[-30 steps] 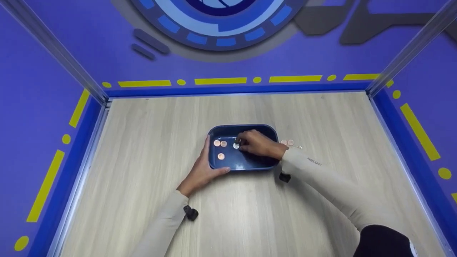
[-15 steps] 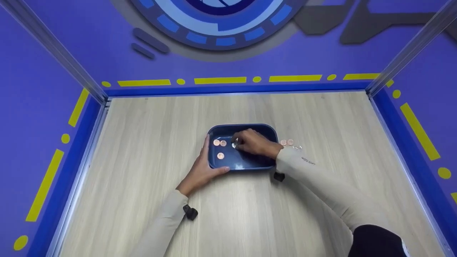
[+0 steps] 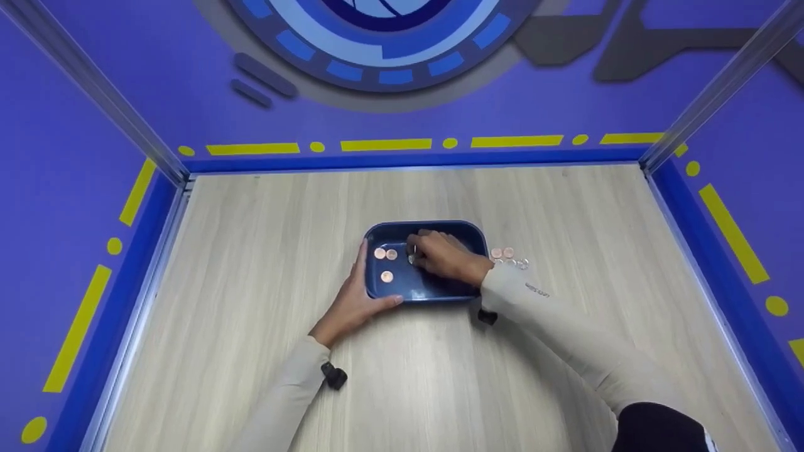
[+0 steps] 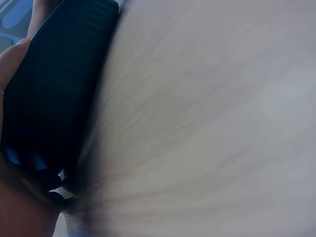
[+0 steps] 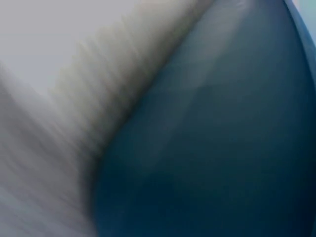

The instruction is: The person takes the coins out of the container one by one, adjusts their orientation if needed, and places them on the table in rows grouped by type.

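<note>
Inside blue tray, right hand pinching silver coin, left hand gripping rim, copper coins beside

A dark blue tray fills the left of the frame, resting on the pale wooden bench. The left hand touches its outer wall (fingers mostly out of sight).

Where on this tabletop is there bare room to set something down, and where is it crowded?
Bare pale wood table lies left of the dark blue plastic tray, behind it toward the blue wall, and far right. Crowded: the tray, held by the left hand with the right hand inside, and copper coins beside its right edge.
</note>
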Motion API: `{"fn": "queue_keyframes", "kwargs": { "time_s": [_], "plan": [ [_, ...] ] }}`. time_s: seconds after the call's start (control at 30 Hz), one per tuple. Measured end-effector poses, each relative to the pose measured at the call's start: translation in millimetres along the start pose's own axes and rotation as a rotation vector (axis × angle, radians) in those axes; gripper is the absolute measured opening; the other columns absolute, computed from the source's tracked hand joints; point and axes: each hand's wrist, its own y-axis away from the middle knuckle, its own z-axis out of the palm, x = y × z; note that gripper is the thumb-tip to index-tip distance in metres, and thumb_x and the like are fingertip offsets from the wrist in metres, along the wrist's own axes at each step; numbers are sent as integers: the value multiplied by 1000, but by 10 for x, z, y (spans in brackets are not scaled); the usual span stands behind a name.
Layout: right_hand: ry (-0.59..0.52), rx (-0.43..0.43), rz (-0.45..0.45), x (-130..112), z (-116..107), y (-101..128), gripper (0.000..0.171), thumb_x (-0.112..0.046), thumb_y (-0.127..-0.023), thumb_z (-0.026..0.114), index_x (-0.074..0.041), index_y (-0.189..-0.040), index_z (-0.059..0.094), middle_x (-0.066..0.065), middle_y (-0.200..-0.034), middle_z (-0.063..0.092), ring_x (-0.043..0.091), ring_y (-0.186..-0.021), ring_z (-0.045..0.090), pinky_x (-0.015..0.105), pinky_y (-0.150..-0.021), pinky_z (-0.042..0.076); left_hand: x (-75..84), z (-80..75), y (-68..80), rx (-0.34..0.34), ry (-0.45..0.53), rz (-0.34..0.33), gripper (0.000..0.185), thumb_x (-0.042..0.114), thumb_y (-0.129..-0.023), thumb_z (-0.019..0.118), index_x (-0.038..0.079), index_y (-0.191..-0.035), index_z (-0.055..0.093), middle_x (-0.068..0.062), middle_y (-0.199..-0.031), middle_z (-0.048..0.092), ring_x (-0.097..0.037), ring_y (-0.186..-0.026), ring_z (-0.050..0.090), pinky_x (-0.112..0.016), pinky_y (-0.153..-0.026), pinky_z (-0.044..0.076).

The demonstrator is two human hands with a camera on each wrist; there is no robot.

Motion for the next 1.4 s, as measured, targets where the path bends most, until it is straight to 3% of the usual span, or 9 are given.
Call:
{"fn": "queue_keyframes", "kwargs": {
  "time_s": [0.17, 0.43, 0.7, 1.07, 1.4],
  "plan": [
    [4, 34, -16, 5, 30, 35, 11, -9, -101, 80, -7, -111, 74, 9, -102, 72, 26, -90, 71, 48, -74, 61, 0, 5, -1, 2, 3, -11, 138, 40, -85, 96, 35, -178, -6, -16, -181, 20, -36, -155, 40, -57, -127, 32],
    [-117, 56, -4, 40, -8, 168, 11, -6, -101, 77, -4, -109, 70, 7, -91, 77, 24, -82, 74, 46, -71, 62, 2, -1, 5, 1, -10, -4, 141, 41, -84, 97, 33, -178, -6, -16, -182, 18, -36, -158, 37, -56, -128, 29],
    [-255, 142, 49, 144, -248, 421, 11, 1, -99, 78, 0, -109, 74, 11, -101, 82, 25, -97, 79, 47, -87, 63, -11, 12, -15, 8, -10, 5, 143, 45, -81, 98, 33, -178, -5, -16, -183, 17, -37, -158, 36, -58, -129, 27],
    [-312, 229, 115, 198, -487, 760, 11, 2, -100, 78, 0, -109, 72, 8, -94, 77, 19, -84, 71, 36, -76, 58, -8, 5, -5, 9, 6, 16, 140, 38, -84, 97, 32, -179, -5, -12, -184, 14, -35, -161, 32, -57, -130, 25],
    [-360, 315, 140, 342, -559, 1007, 11, 4, -97, 80, 0, -106, 73, 7, -89, 77, 18, -78, 70, 25, -69, 54, -23, 8, -14, 9, -2, 12, 140, 39, -84, 97, 30, -179, -5, -12, -184, 14, -34, -162, 30, -56, -132, 22]
  ]
}}
